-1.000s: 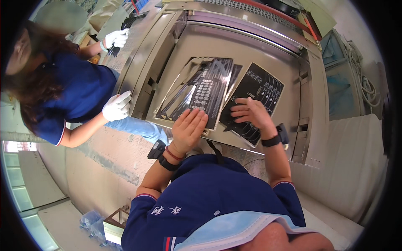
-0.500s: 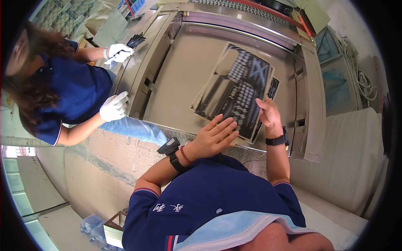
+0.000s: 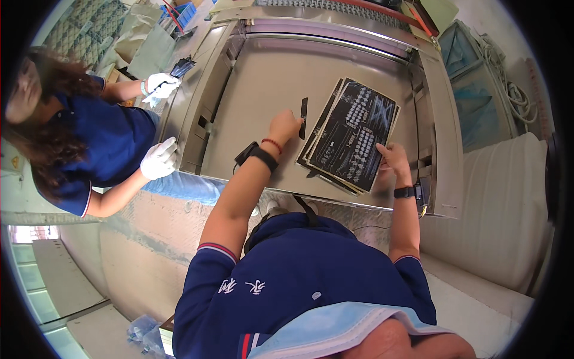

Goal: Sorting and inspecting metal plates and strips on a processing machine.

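A stack of black printed sheets [image 3: 353, 137] with pale edges and rows of light shapes lies on the right part of a metal tray-like table [image 3: 257, 72]. My right hand [image 3: 393, 159] is closed on the stack's right edge, its thumb on top. To the left of the stack my left hand [image 3: 285, 127] is closed at a narrow black strip [image 3: 304, 110], its fingertips partly hidden behind the hand. The strip stands apart from the stack's left edge. Several sheets show beneath the top one, slightly out of line.
At the left, a co-worker's white-gloved hands [image 3: 160, 160] rest by the table's raised metal frame [image 3: 194, 143]; one holds dark strips [image 3: 182, 67]. A row of rollers [image 3: 335, 8] runs along the far side. A big white foam roll [image 3: 490, 209] stands at the right.
My left hand has gone from the stack's lower edge leftward and away from me to the black strip. The stack has settled and turned slightly. My right hand stays at its right edge.
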The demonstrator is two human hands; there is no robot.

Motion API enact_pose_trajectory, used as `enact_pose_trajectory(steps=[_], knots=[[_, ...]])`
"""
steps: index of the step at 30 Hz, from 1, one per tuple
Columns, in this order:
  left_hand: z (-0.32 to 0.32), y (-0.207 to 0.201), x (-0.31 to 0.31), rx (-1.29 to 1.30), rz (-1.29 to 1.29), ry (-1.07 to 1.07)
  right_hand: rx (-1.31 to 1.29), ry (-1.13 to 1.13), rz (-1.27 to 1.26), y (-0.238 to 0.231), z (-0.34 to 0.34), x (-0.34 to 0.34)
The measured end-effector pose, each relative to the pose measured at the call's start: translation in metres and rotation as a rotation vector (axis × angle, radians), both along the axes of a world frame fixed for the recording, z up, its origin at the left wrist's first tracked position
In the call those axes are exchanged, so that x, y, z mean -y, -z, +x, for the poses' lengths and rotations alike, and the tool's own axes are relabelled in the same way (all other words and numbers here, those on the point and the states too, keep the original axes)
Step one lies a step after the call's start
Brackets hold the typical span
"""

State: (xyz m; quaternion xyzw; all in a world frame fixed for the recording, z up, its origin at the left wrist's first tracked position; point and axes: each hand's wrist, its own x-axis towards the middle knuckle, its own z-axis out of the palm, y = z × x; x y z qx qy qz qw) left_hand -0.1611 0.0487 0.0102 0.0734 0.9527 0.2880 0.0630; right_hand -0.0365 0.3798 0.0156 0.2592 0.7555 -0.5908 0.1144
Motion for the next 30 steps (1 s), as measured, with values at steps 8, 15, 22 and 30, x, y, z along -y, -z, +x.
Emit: enact_pose_trajectory(steps=[8,15,22,30], knots=[[-0.021,-0.015,-0.048,0.157,-0.239,-0.101,-0.117,0.117,0.342,-0.002,0.011,0.021],[-0.039,-0.006,-0.042,0.177,-0.274,-0.014,-0.181,0.087,0.310,0.003,0.007,0.019],[0.024,-0.038,0.022,0.401,0.346,-0.122,-0.152,0.135,-0.507,0.029,0.011,-0.029],[0.116,-0.025,-0.023,-0.005,-0.034,0.134,-0.210,0.140,-0.635,0.031,0.010,-0.032]])
